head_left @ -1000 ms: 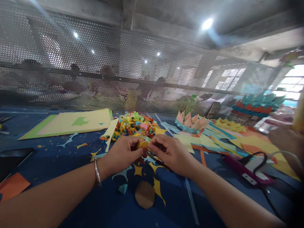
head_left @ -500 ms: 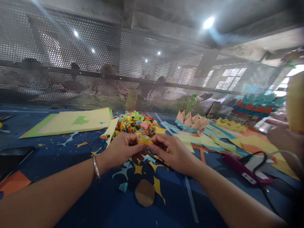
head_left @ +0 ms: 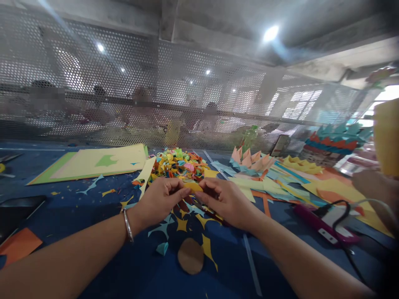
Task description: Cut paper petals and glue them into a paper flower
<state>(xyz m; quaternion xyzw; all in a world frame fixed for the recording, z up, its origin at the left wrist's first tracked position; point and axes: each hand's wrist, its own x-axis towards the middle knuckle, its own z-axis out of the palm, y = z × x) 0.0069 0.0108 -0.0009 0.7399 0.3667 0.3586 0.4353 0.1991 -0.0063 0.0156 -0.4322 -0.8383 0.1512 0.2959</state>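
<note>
Between my two hands is a small piece of yellow paper (head_left: 193,187), pinched at either side. My left hand (head_left: 162,195), with a silver bangle at the wrist, has its thumb and fingers closed on the left edge. On the right edge my right hand (head_left: 229,201) grips it the same way. A dark slender tool (head_left: 212,214) shows under the right hand; its kind is mostly hidden. Below lie a round brown cardboard disc (head_left: 190,256), yellow paper offcuts (head_left: 208,249) and blue paper scraps (head_left: 160,230). Beyond my fingers rises a heap of colourful cut paper (head_left: 177,162).
Stacked paper sheets (head_left: 93,162) lie at left, above a dark flat device (head_left: 18,211) and an orange sheet (head_left: 23,245). On the right are folded-paper crowns (head_left: 252,160), a purple power strip (head_left: 324,228) with cables, and another person's hand (head_left: 374,187). A perforated screen (head_left: 187,104) stands behind.
The yellow paper has turned slightly in my fingers and shows more of its face. Both hands stay in nearly the same place; the view has shifted a little.
</note>
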